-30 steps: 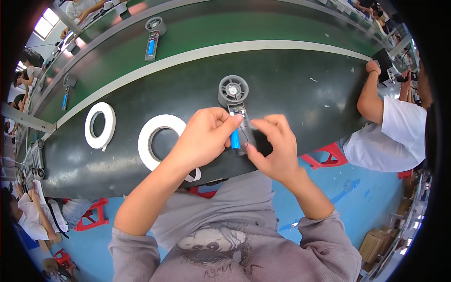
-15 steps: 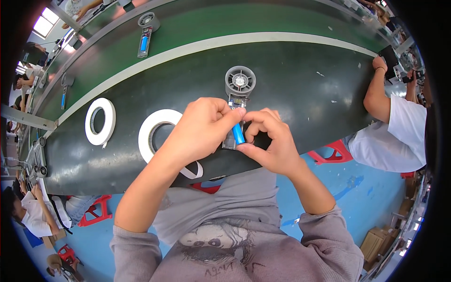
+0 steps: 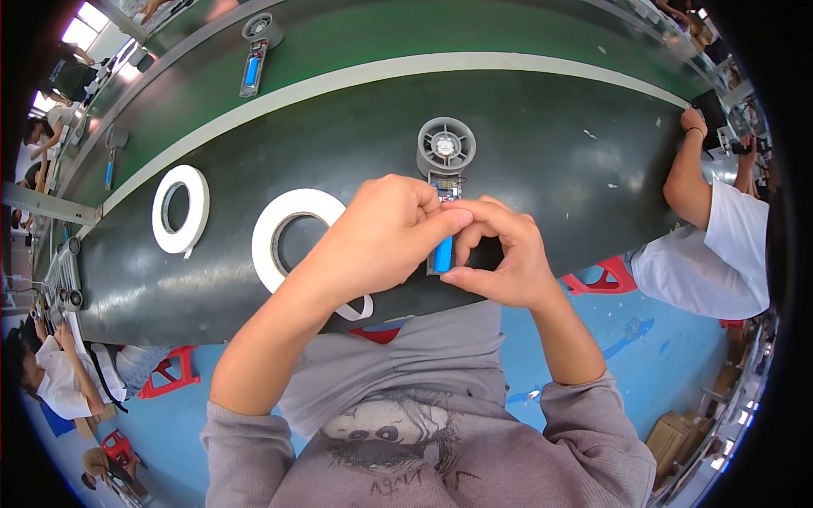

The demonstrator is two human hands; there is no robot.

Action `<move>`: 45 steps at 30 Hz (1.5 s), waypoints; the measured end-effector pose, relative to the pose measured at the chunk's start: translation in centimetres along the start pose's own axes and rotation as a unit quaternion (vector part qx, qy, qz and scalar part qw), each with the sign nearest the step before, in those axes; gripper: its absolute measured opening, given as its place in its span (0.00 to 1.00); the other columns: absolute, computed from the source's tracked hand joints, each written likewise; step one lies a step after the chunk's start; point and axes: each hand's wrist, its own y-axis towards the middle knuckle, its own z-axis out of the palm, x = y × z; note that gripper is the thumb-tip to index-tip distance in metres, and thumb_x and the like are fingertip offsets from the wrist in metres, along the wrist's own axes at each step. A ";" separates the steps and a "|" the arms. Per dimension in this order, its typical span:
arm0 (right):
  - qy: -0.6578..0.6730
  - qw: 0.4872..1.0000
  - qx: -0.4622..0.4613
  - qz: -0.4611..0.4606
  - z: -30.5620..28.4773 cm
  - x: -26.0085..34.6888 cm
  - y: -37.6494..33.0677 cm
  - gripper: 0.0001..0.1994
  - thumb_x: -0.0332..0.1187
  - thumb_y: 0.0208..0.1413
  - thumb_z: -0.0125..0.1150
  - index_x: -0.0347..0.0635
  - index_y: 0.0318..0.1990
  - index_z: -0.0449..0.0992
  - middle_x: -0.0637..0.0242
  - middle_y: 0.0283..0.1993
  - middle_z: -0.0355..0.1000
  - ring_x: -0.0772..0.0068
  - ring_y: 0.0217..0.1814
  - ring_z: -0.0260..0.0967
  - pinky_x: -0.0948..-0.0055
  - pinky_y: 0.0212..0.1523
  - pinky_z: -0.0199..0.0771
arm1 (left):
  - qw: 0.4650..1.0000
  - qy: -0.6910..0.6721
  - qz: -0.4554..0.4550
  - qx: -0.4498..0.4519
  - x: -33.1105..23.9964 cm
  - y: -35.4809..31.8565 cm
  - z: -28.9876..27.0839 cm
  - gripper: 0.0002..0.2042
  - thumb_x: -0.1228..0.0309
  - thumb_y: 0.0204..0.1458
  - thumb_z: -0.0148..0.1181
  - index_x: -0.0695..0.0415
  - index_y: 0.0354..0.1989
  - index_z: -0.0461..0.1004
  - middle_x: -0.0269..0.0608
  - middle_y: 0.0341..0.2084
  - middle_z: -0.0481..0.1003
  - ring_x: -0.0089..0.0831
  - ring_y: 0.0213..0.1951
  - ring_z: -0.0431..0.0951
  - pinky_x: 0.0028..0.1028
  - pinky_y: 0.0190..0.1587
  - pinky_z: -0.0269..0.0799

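Note:
A small grey hand-held fan [image 3: 445, 149] with a round grille head lies on the dark work surface [image 3: 550, 144], its handle pointing toward me. A blue cylindrical cell [image 3: 443, 254] sits in the open handle. My left hand [image 3: 385, 233] pinches the handle from the left, fingertips over the upper part of the cell. From the right, my right hand [image 3: 500, 254] grips the handle's lower end. A small circuit board with a lit display [image 3: 446, 184] shows just below the fan head.
Two white tape rolls [image 3: 288, 233] [image 3: 179, 207] lie to the left. Another fan with a blue cell [image 3: 253, 51] rides the green belt [image 3: 381, 42] beyond. A person in white [image 3: 720, 237] sits at the right; other people sit at the left edge.
The fan and both hands have shifted slightly toward the surface's near edge. My fingers have closed tighter over the handle and the blue cell.

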 end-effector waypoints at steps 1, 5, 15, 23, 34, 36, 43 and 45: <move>0.001 1.000 0.001 0.000 -0.1 -0.1 0.0 0.32 0.26 0.39 0.76 0.36 0.58 0.77 0.71 0.23 0.78 0.74 0.34 0.70 0.71 0.44 0.66 | 1.000 0.001 0.005 -0.003 0.1 0.0 0.0 0.18 0.62 0.63 0.63 0.63 0.24 0.74 0.28 0.11 0.68 0.14 0.12 0.63 0.21 0.14 0.53; 0.017 1.000 0.001 -0.011 -0.2 -0.5 0.3 0.31 0.27 0.40 0.78 0.41 0.57 0.79 0.73 0.24 0.76 0.73 0.32 0.67 0.71 0.40 0.66 | 1.000 -0.008 -0.024 0.001 0.5 -0.8 -0.6 0.17 0.63 0.63 0.63 0.62 0.26 0.73 0.29 0.14 0.69 0.14 0.16 0.66 0.21 0.18 0.56; 0.013 1.000 0.006 0.002 -0.4 -1.1 0.3 0.31 0.29 0.38 0.78 0.39 0.57 0.81 0.74 0.24 0.78 0.75 0.32 0.67 0.72 0.36 0.66 | 0.909 0.330 0.099 -0.232 6.2 -10.6 -1.8 0.21 0.74 0.36 0.73 0.60 0.43 0.76 0.46 0.40 0.76 0.46 0.44 0.75 0.40 0.58 0.60; 0.023 1.000 0.001 -0.011 -0.8 -1.7 0.3 0.32 0.31 0.39 0.77 0.37 0.57 0.80 0.74 0.24 0.78 0.75 0.32 0.67 0.72 0.36 0.66 | 0.941 0.135 0.180 -0.253 8.2 -11.0 -0.5 0.20 0.71 0.38 0.76 0.60 0.42 0.78 0.43 0.38 0.78 0.41 0.40 0.76 0.37 0.51 0.58; 0.026 1.000 0.007 -0.014 -1.0 -1.8 0.4 0.33 0.33 0.39 0.77 0.36 0.58 0.80 0.74 0.24 0.78 0.75 0.32 0.67 0.71 0.38 0.66 | 0.932 0.217 0.183 -0.227 7.3 -9.3 2.1 0.21 0.71 0.39 0.76 0.58 0.44 0.81 0.39 0.39 0.79 0.35 0.41 0.77 0.35 0.49 0.56; 0.022 1.000 0.015 -0.014 -0.9 -1.9 0.4 0.33 0.33 0.38 0.77 0.36 0.58 0.80 0.74 0.24 0.78 0.75 0.32 0.67 0.71 0.40 0.65 | 0.931 0.225 0.183 -0.221 7.3 -9.1 2.2 0.21 0.71 0.39 0.76 0.58 0.45 0.81 0.38 0.39 0.79 0.34 0.41 0.77 0.34 0.50 0.55; 0.028 0.999 0.016 -0.034 -0.7 -2.4 0.3 0.34 0.32 0.37 0.79 0.37 0.58 0.80 0.74 0.24 0.77 0.74 0.32 0.67 0.71 0.41 0.64 | 0.925 0.254 0.196 -0.203 6.7 -8.6 2.7 0.20 0.69 0.40 0.76 0.58 0.45 0.81 0.37 0.39 0.79 0.34 0.41 0.76 0.35 0.49 0.55; 0.025 0.999 0.002 -0.028 -0.7 -2.5 0.2 0.32 0.32 0.37 0.79 0.37 0.56 0.81 0.74 0.23 0.76 0.74 0.31 0.67 0.71 0.41 0.64 | 0.922 0.257 0.201 -0.207 6.6 -8.5 2.8 0.20 0.69 0.41 0.76 0.58 0.45 0.81 0.36 0.39 0.78 0.34 0.41 0.76 0.35 0.49 0.54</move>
